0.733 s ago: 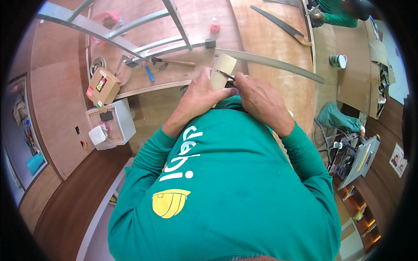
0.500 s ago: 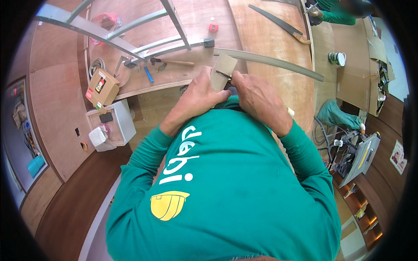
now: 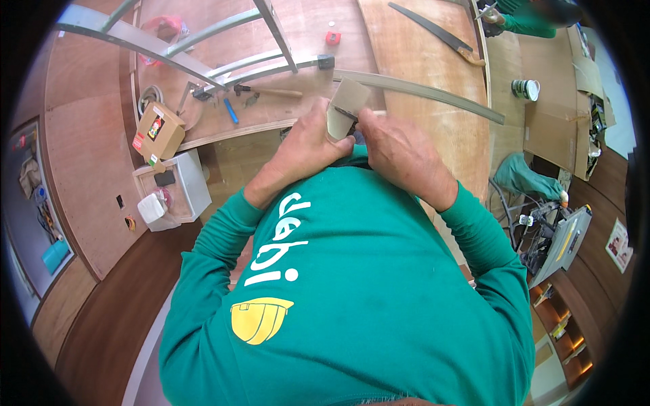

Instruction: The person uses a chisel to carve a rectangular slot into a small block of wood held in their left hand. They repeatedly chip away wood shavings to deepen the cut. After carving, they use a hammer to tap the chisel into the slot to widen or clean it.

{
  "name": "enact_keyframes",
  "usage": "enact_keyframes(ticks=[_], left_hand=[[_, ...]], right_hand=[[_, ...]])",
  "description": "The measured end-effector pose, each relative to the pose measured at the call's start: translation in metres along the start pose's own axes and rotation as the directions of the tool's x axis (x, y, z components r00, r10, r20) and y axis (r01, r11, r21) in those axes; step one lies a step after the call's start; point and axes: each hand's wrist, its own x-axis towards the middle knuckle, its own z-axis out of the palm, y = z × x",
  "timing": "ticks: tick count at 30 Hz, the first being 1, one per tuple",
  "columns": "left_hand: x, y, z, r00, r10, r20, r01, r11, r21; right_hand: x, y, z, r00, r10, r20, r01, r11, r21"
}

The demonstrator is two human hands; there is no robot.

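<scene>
My left hand [image 3: 306, 144] is closed round a small pale board [image 3: 349, 97] with a flat rectangular face, held upright in front of my chest. My right hand [image 3: 401, 148] is closed on a thin dark tool [image 3: 344, 111] that lies across the face of the board; what kind of tool it is I cannot make out. Just beyond the board a long grey-beige strip [image 3: 420, 91] lies across the plywood bench top [image 3: 389, 47]. The lower end of the board is partly hidden by my fingers.
An aluminium ladder [image 3: 183, 47], hammer [image 3: 271, 91], blue tool [image 3: 230, 110], red tape measure [image 3: 332, 38] and cardboard box [image 3: 162, 128] are on the bench. A handsaw [image 3: 433, 30] lies right; beyond it are a co-worker's green sleeve [image 3: 531, 25], a can [image 3: 525, 90] and a machine [image 3: 556, 240].
My hands and the pale board have moved slightly up in the view. The thin dark tool stays across the board's face, with my right fingers close against it.
</scene>
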Motion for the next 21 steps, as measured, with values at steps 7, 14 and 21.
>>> enact_keyframes(ticks=[7, 14, 21], left_hand=[[-0.004, -0.004, -0.002, 1.0, 0.016, -0.016, -0.016, 1.0, -0.007], [-0.004, 0.003, -0.004, 1.0, -0.025, -0.007, 0.024, 0.997, -0.077], [-0.003, -0.022, 0.003, 0.998, -0.053, -0.04, 0.036, 0.933, -0.359]], right_hand=[[0.004, 0.015, 0.021, 0.984, -0.097, -0.149, 0.109, 0.991, 0.072], [0.015, 0.024, -0.011, 0.994, -0.08, 0.08, 0.073, 0.993, 0.089], [-0.005, 0.009, -0.01, 0.999, 0.011, -0.032, -0.004, 0.977, 0.215]])
